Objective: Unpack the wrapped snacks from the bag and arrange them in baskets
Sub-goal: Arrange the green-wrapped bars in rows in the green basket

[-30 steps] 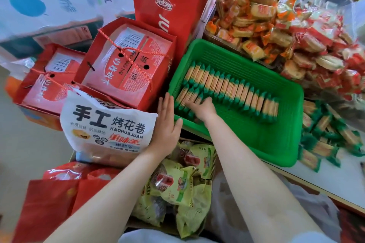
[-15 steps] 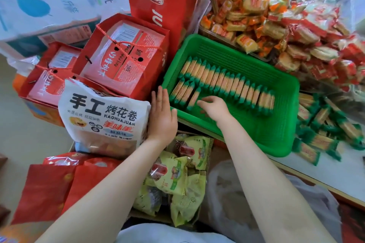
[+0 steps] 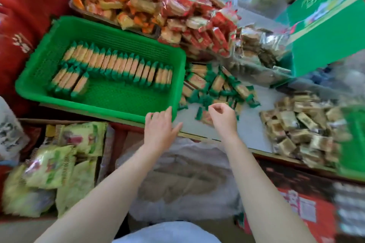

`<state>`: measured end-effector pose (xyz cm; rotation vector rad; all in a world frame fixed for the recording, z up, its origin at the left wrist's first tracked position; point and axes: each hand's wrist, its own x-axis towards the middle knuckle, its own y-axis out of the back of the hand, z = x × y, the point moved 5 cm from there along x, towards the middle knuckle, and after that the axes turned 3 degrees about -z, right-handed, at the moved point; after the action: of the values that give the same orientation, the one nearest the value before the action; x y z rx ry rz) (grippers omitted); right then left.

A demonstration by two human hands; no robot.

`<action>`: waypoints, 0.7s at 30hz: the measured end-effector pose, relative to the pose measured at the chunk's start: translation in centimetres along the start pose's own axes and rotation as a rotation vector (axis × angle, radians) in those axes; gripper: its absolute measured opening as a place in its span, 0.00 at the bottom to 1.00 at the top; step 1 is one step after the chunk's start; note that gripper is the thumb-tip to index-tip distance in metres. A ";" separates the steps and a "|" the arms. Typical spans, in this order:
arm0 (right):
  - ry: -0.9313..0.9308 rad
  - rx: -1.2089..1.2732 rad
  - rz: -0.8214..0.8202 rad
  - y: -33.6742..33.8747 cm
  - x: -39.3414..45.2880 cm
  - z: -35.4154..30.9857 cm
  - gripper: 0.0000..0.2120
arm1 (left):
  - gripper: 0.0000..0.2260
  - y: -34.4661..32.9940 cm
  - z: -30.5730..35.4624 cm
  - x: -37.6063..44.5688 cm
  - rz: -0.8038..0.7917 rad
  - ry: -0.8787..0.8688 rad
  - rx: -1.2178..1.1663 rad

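Beside green basket: left hand.

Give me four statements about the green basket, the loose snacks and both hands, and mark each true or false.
1. The green basket holds green-ended snacks standing in rows. True.
2. The left hand grips a snack. False: its fingers lie straight at the basket's near corner.
3. A pile of loose green-ended snacks lies on the table right of the basket. True.
4. The right hand is inside the basket. False: it is over the table by the loose pile.
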<state>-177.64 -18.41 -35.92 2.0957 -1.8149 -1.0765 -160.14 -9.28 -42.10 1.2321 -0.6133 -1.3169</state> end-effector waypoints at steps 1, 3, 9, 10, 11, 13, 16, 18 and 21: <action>-0.005 -0.048 0.006 1.4 1.5 1.5 0.05 | 0.31 -0.6 0.7 0.6 0.015 0.056 0.037; 0.000 -0.132 0.012 2.8 4.2 4.1 0.06 | 0.28 -1.0 1.4 1.2 0.071 0.138 0.087; 0.078 -0.421 -0.183 0.0 9.0 9.7 0.17 | 0.26 -0.8 1.3 2.3 0.026 0.185 0.206; 0.127 -0.538 -0.219 -0.7 9.1 10.1 0.19 | 0.26 -0.4 1.3 2.9 0.020 0.180 0.240; 0.164 -0.652 -0.231 -1.1 9.3 10.4 0.21 | 0.26 -0.1 1.3 3.5 0.015 0.170 0.255; 0.149 -0.753 -0.233 -1.1 9.6 11.2 0.27 | 0.27 0.0 1.2 4.5 0.002 0.167 0.208; 0.146 -0.831 -0.272 -0.5 10.3 11.8 0.27 | 0.27 -0.1 1.2 5.0 0.024 0.195 0.121; 0.152 -0.846 -0.314 -0.2 10.3 11.8 0.27 | 0.27 -0.2 1.2 4.9 0.049 0.198 0.114; 0.191 -0.759 -0.301 0.7 10.6 11.4 0.19 | 0.28 -0.2 1.5 4.9 0.056 0.190 0.097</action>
<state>-185.10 -24.63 -48.06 1.9084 -0.8127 -1.3036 -160.43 -14.26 -43.27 1.3917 -0.5764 -1.1190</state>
